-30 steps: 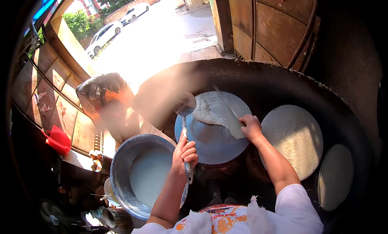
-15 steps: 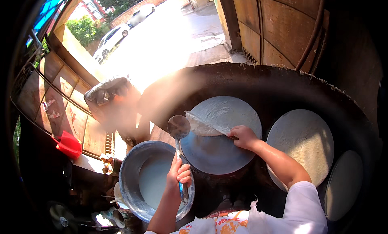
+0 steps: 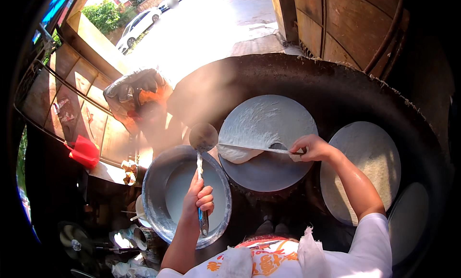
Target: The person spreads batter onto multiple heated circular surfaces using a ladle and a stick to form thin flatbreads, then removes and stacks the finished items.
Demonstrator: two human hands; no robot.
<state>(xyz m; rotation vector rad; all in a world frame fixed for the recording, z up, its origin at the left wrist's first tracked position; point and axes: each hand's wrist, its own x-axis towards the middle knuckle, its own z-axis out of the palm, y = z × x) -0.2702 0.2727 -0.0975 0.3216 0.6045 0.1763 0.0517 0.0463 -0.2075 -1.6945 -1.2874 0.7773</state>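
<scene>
My left hand (image 3: 196, 197) is closed round the handle of a metal ladle (image 3: 203, 136), whose bowl hangs over the far rim of a grey basin (image 3: 151, 201). Pale liquid batter (image 3: 180, 201) fills part of that basin. My right hand (image 3: 311, 148) grips the dark handle of a long, thin batter spreader (image 3: 249, 147), which lies across a round griddle (image 3: 269, 178). White batter (image 3: 252, 119) coats the griddle's far left part. A thicker fold of it bulges on the near side of the spreader's left end. Bare grey metal shows along the near side.
To the right, another round griddle (image 3: 360, 167) carries a pale sheet, and a third disc (image 3: 408, 220) stands partly in shadow. A dark curved rim (image 3: 269, 66) surrounds them. A small fan (image 3: 74, 242) sits low left, below a red plastic piece (image 3: 85, 151).
My right hand and the spreader have swung, and the spreader now lies nearly level across the griddle. The batter's edge has shifted. My left hand still holds the ladle; the whole view has tilted slightly.
</scene>
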